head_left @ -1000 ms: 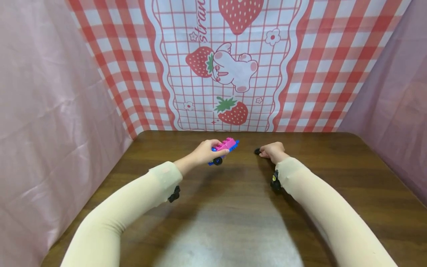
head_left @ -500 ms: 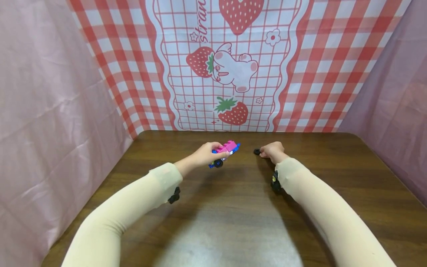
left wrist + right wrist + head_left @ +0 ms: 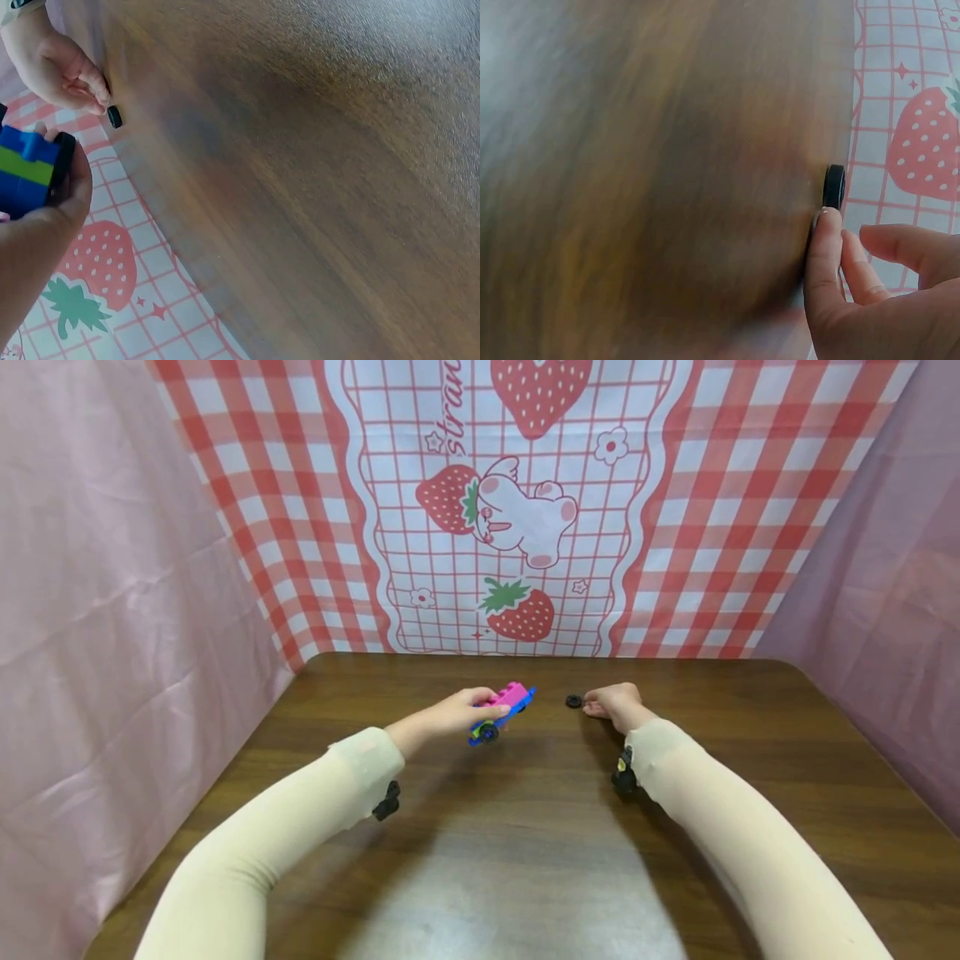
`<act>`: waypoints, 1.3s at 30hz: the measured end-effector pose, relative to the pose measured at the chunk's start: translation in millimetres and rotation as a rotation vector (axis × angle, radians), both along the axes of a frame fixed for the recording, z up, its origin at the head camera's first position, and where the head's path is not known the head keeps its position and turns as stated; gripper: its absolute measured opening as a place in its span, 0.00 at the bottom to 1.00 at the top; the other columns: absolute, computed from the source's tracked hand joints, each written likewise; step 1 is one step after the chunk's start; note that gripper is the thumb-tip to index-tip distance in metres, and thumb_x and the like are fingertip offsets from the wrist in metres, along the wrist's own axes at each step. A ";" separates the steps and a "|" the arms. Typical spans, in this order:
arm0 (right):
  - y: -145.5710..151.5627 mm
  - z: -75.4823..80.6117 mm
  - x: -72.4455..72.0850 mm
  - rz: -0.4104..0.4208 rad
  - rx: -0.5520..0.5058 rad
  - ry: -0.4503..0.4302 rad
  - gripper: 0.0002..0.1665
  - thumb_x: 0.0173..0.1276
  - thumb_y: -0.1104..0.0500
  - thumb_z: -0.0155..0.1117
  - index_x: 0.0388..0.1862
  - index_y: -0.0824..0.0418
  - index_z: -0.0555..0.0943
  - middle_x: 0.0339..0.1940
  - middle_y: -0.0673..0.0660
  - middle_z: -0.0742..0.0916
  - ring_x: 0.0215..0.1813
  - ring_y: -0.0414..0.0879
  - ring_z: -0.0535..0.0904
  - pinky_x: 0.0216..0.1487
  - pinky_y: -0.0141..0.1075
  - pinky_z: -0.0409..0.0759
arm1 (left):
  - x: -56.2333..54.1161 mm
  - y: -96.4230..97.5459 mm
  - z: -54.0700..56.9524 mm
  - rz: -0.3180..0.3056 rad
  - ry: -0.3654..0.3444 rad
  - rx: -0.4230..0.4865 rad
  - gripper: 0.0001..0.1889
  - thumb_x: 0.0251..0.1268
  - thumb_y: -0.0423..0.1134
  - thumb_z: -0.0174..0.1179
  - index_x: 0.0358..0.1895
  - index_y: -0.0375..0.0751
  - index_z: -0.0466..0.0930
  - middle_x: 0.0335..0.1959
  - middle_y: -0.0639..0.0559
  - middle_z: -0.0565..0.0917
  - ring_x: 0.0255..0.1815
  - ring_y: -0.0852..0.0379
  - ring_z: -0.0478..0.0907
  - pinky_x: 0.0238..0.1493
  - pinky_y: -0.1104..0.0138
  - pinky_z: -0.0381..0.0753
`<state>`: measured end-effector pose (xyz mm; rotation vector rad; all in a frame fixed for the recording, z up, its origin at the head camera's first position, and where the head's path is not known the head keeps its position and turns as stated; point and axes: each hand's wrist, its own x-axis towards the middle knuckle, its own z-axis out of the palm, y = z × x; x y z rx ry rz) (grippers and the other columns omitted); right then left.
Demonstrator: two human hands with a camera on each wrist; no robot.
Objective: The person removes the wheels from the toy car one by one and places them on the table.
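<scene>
In the head view, my left hand (image 3: 448, 713) grips a building-block toy car (image 3: 513, 695) above the table. The car has pink blocks on top, a blue base with a lime green part, and black wheels; my fingers cover part of it. Only its blue and green end (image 3: 26, 169) shows in the left wrist view. A small black toy wheel (image 3: 573, 701) lies flat on the table at the far side. Beside it is my right hand (image 3: 615, 704). The right wrist view shows a straight fingertip at the edge of the wheel (image 3: 835, 186), with the thumb held apart.
The brown wooden table (image 3: 480, 860) ends at a red-and-white checked cloth (image 3: 697, 577) with strawberry prints. Pink curtains (image 3: 127, 610) hang at both sides. A black wrist camera (image 3: 387, 802) sits under the left cuff, another (image 3: 624, 770) by the right.
The wheel has slid slightly left, and a bit more of it shows past my right fingertips. My left hand has lowered and tilted the car a little.
</scene>
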<state>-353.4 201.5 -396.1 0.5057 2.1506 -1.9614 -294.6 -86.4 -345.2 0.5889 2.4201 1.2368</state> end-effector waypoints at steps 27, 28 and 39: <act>12.9 21.6 19.9 0.221 -0.242 0.085 0.23 0.75 0.69 0.45 0.63 0.83 0.63 0.25 0.55 0.85 0.29 0.41 0.85 0.43 0.32 0.84 | -0.2 15.4 15.3 0.044 -0.247 0.333 0.21 0.76 0.38 0.48 0.63 0.24 0.68 0.36 0.50 0.79 0.35 0.62 0.77 0.39 0.69 0.78; 12.3 22.3 20.7 0.232 -0.253 0.087 0.23 0.75 0.69 0.45 0.64 0.83 0.63 0.25 0.55 0.85 0.29 0.41 0.85 0.43 0.32 0.84 | -0.3 16.1 15.9 0.043 -0.247 0.347 0.21 0.76 0.38 0.48 0.62 0.23 0.68 0.35 0.51 0.78 0.34 0.62 0.77 0.38 0.69 0.78; -6.8 32.7 34.6 0.322 -0.228 0.116 0.25 0.75 0.67 0.48 0.64 0.83 0.63 0.26 0.53 0.87 0.32 0.40 0.86 0.46 0.33 0.84 | -1.5 18.7 13.6 0.057 -0.234 0.416 0.21 0.76 0.37 0.46 0.60 0.20 0.67 0.33 0.52 0.80 0.33 0.62 0.78 0.37 0.70 0.78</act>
